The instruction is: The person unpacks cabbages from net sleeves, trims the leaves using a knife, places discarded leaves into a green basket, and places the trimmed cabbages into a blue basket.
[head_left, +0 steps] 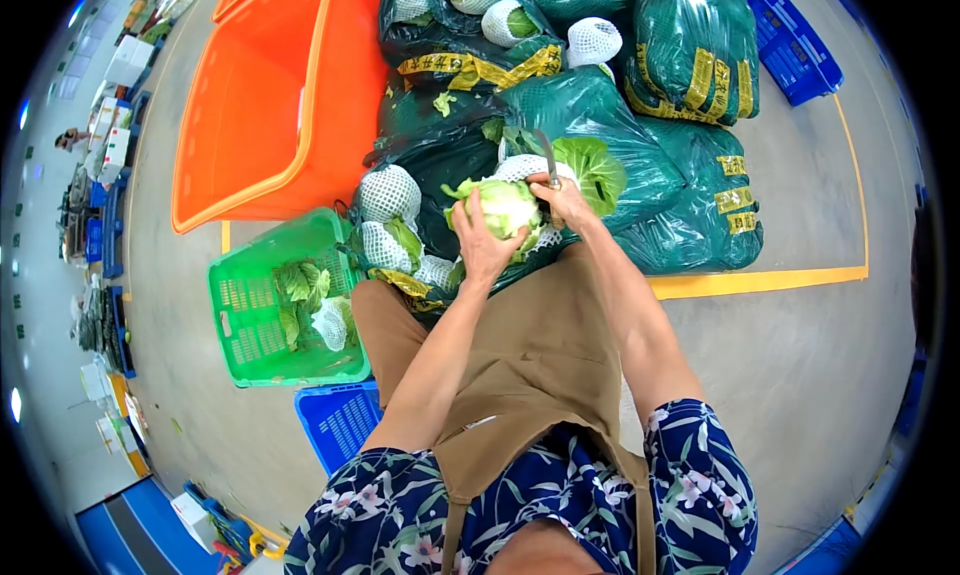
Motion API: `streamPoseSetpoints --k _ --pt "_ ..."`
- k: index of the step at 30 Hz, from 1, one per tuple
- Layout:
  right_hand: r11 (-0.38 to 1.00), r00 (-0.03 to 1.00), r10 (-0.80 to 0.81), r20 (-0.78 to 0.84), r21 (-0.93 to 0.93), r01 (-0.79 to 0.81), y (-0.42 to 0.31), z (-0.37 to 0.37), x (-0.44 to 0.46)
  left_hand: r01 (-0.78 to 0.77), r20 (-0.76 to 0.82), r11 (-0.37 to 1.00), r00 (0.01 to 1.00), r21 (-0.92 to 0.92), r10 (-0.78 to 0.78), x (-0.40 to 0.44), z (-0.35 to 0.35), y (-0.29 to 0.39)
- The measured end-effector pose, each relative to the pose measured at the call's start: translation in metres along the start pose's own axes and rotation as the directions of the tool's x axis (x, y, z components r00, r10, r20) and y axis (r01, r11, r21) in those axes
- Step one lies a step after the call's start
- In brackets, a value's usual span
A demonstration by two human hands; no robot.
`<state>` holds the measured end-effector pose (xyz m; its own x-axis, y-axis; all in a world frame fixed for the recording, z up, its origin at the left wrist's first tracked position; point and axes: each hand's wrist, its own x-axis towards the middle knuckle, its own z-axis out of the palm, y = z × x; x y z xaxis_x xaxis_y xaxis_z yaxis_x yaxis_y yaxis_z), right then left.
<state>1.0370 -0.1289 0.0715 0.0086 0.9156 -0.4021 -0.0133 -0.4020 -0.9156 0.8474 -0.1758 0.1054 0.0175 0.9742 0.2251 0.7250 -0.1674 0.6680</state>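
A pale green cabbage [508, 211] is held over the dark green plastic bags. My left hand [484, 237] grips its left side with the fingers curved round it. Close to its right side, my right hand [566, 201] is closed round a knife [547, 155], whose curved blade points up and away from me. A loose green leaf [592, 173] lies just beyond my right hand. White foam nets wrap other cabbages [389, 194] to the left, in an open bag. Another foam net [524, 168] shows behind the held cabbage.
Large orange bin [312, 125] at the upper left. Green crate [243, 360] with leaves and a foam net at the left, blue crate [340, 425] below it. Stacked green bags [690, 35] with yellow tape at the upper right; another blue crate [792, 40] beyond. Yellow floor line [760, 281].
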Motion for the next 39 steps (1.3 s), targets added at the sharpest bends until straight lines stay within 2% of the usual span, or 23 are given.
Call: streamPoseSetpoints --k 2,5,7,8,9,10,12,14,15,18,20,22,23,24,26,28,30,31,34,35,36,38,39 --pt "0.998 0.998 -0.056 0.017 0.034 0.056 0.010 0.005 0.002 0.064 -0.015 0.983 0.998 -0.170 -0.067 0.000 -0.001 -0.034" --pt "0.985 0.985 -0.172 -0.003 0.025 0.172 0.025 0.019 0.002 0.164 0.081 0.908 0.986 -0.385 -0.143 0.013 -0.012 -0.040" --pt "0.994 0.993 -0.103 0.055 -0.029 0.104 0.011 0.031 -0.014 0.235 0.162 0.839 0.971 -0.491 -0.177 0.020 -0.011 -0.051" --pt "0.995 0.994 -0.072 0.082 -0.059 0.077 0.003 0.037 -0.023 0.287 0.222 0.759 0.956 -0.584 -0.191 0.023 -0.009 -0.063" --pt "0.954 0.961 -0.259 0.095 -0.131 0.270 0.009 0.045 -0.030 0.384 0.280 0.627 0.923 -0.678 -0.263 0.025 -0.015 -0.061" --pt "0.831 0.866 -0.481 0.135 -0.246 0.500 0.013 0.050 -0.035 0.466 0.349 0.472 0.882 -0.748 -0.318 0.027 -0.022 -0.059" --pt "0.786 0.825 -0.538 0.175 -0.250 0.566 0.016 0.052 -0.043 0.555 0.453 0.200 0.801 -0.808 -0.390 0.029 -0.030 -0.061" --pt "0.883 0.919 -0.330 0.216 -0.275 0.381 0.019 0.043 -0.050 0.576 0.519 -0.003 0.733 -0.817 -0.440 0.030 -0.034 -0.074" --pt "0.913 0.947 -0.221 0.234 -0.293 0.285 0.020 0.032 -0.052 0.590 0.534 -0.026 0.711 -0.807 -0.457 0.027 -0.033 -0.084" --pt "0.913 0.942 -0.294 0.161 -0.244 0.327 0.031 0.020 -0.044 0.532 0.591 -0.273 0.771 -0.802 -0.235 0.021 -0.035 -0.105" --pt "0.935 0.966 -0.253 0.060 -0.240 0.260 0.035 0.018 -0.030 0.539 0.629 -0.355 0.745 -0.764 -0.222 0.016 -0.047 -0.105" --pt "0.996 0.995 -0.086 0.053 0.009 0.086 0.018 0.023 -0.022 0.481 0.631 -0.499 0.753 -0.721 -0.186 0.014 -0.068 -0.091" --pt "0.977 0.991 -0.071 0.111 -0.195 0.092 -0.001 0.020 -0.023 0.449 0.625 -0.556 0.762 -0.700 -0.172 0.014 -0.080 -0.083" --pt "0.957 0.938 -0.244 0.247 -0.094 0.274 -0.013 0.022 -0.023 0.438 0.594 -0.572 0.797 -0.693 -0.110 0.013 -0.087 -0.081" --pt "0.846 0.819 -0.446 0.360 -0.127 0.517 -0.081 0.046 -0.058 0.418 0.513 -0.602 0.858 -0.680 0.017 0.011 -0.100 -0.080" --pt "0.732 0.684 -0.463 0.563 -0.192 0.653 -0.126 0.068 -0.075 0.461 0.571 -0.518 0.818 -0.721 -0.066 0.017 -0.127 -0.060" --pt "0.660 0.614 -0.558 0.558 -0.150 0.737 -0.148 0.094 -0.085 0.517 0.613 -0.436 0.783 -0.737 -0.107 0.014 -0.148 -0.050" --pt "0.602 0.559 -0.606 0.565 -0.132 0.787 -0.158 0.105 -0.082 0.539 0.608 -0.423 0.794 -0.728 -0.034 0.008 -0.153 -0.057" --pt "0.498 0.461 -0.685 0.563 -0.099 0.861 -0.197 0.148 -0.085 0.692 0.722 -0.213 0.681 -0.690 -0.124 -0.013 -0.176 -0.069" --pt "0.571 0.536 -0.690 0.486 -0.090 0.816 -0.207 0.167 -0.086 0.710 0.733 -0.183 0.648 -0.680 -0.208 -0.025 -0.187 -0.068" --pt "0.642 0.611 -0.678 0.408 -0.076 0.763 -0.215 0.185 -0.088 0.692 0.706 -0.161 0.706 -0.704 -0.055 -0.031 -0.193 -0.070" --pt "0.844 0.776 -0.493 0.394 0.002 0.536 -0.228 0.213 -0.090 0.645 0.605 -0.135 0.758 -0.753 0.246 -0.049 -0.202 -0.076" --pt "0.898 0.843 -0.439 0.312 0.109 0.427 -0.225 0.228 -0.089 0.619 0.568 -0.173 0.777 -0.766 0.271 -0.063 -0.215 -0.068"
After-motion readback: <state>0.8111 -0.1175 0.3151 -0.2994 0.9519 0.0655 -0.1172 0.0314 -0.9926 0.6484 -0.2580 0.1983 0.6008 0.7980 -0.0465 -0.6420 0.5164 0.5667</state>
